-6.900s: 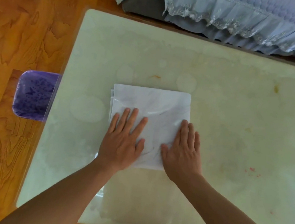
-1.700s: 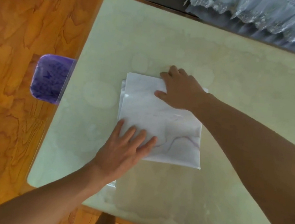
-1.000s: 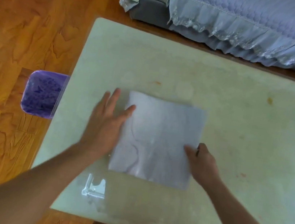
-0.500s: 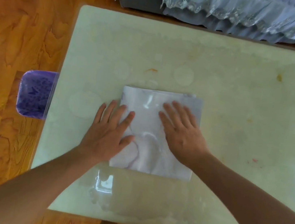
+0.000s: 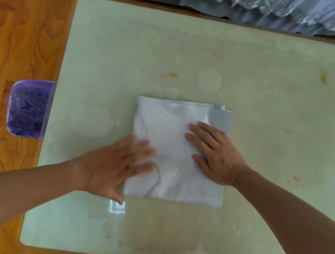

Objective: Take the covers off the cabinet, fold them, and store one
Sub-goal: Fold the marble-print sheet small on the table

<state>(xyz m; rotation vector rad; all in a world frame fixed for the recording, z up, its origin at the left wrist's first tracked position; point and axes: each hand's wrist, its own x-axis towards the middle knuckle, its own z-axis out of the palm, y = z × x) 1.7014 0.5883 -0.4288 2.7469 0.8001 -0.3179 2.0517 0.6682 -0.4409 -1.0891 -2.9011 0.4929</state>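
Flat on the pale table (image 5: 271,120), near its middle and a little toward the near-left, lies the folded white cover (image 5: 172,149): a squarish stack with faint purple veining, layered edges showing along its far side. Right hand (image 5: 212,152) rests palm-down on the cover's right half, fingers straight and spread, pointing far-left; nothing grasped. Left hand (image 5: 114,164) lies flat across the cover's left edge, fingers extended onto the cloth, heel of the palm on the tabletop; it is motion-blurred, but no curl or pinch is visible. A small bright glare patch sits on the table just near of the cover's near-left corner. Tabletop carries faint ring marks and an orange smear (image 5: 169,75) beyond the cover. Left of the table, a purple stool (image 5: 28,107) stands on the wooden floor (image 5: 14,30). Beyond the far edge, a lace-trimmed lilac bedspread (image 5: 276,6).
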